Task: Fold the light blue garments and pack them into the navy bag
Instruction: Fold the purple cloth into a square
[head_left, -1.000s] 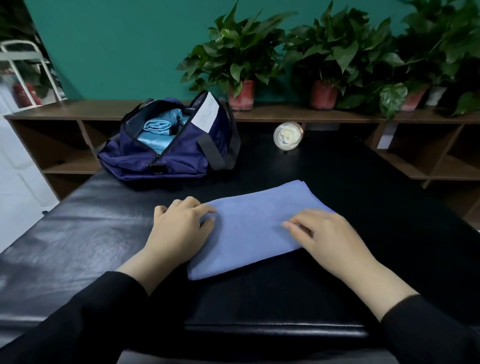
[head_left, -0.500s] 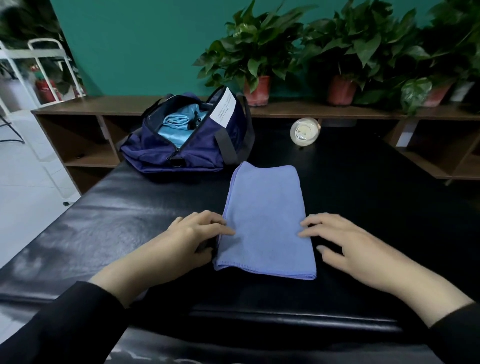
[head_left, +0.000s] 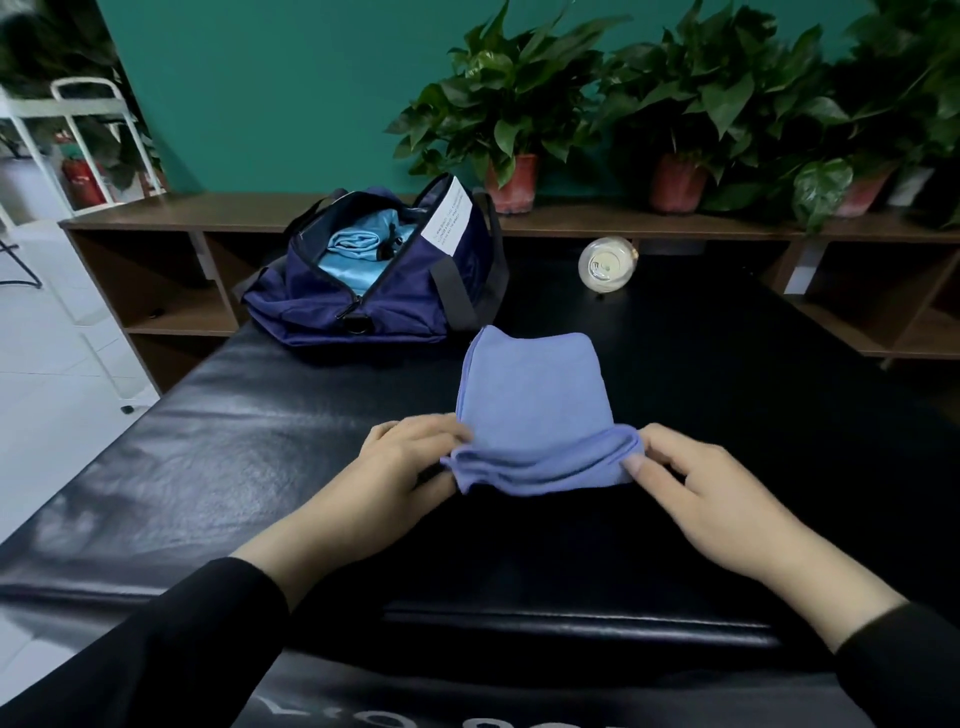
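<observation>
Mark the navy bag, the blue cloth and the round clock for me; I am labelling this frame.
navy bag (head_left: 415, 301), head view, front side panel.
blue cloth (head_left: 535, 395), head view, flat middle.
round clock (head_left: 602, 266), head view, face.

Long black sleeves (head_left: 171, 639) cover both arms to the wrists

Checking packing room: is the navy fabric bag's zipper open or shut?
Open. The navy fabric bag gapes along its top zipper, with light blue folded garments visible inside it.

Both hands' grip (head_left: 410, 462) (head_left: 691, 483) on cloth (head_left: 535, 405)
</observation>
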